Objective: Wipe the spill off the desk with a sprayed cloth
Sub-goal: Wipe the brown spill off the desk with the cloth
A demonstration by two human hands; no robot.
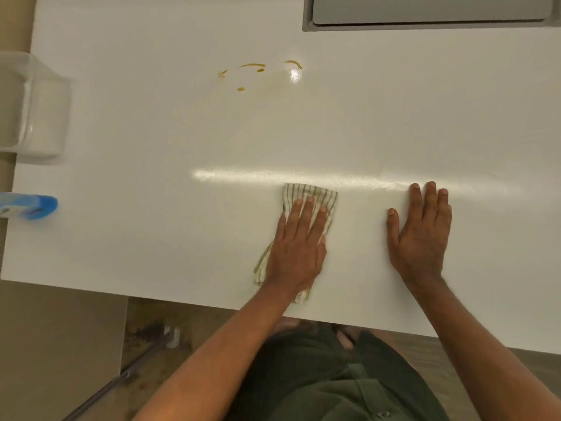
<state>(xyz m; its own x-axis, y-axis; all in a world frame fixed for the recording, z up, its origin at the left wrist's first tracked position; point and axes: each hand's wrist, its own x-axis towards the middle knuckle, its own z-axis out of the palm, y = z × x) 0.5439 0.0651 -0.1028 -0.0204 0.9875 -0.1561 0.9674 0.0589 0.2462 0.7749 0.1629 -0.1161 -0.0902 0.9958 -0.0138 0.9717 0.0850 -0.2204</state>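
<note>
A brownish-yellow spill (255, 68) lies in thin streaks and drops on the white desk (151, 147), toward the far middle. A striped white-and-green cloth (315, 196) lies flat near the desk's front edge, well short of the spill. My left hand (299, 247) presses flat on the cloth, fingers spread over it. To the right of the cloth, my right hand (420, 232) rests flat on the bare desk with nothing in it. A blue spray bottle (30, 206) lies at the desk's left edge, away from both hands.
A clear plastic container (33, 107) stands at the left edge above the bottle. A grey recessed panel (425, 13) sits at the far right of the desk. The front edge runs just below my hands, with floor beneath.
</note>
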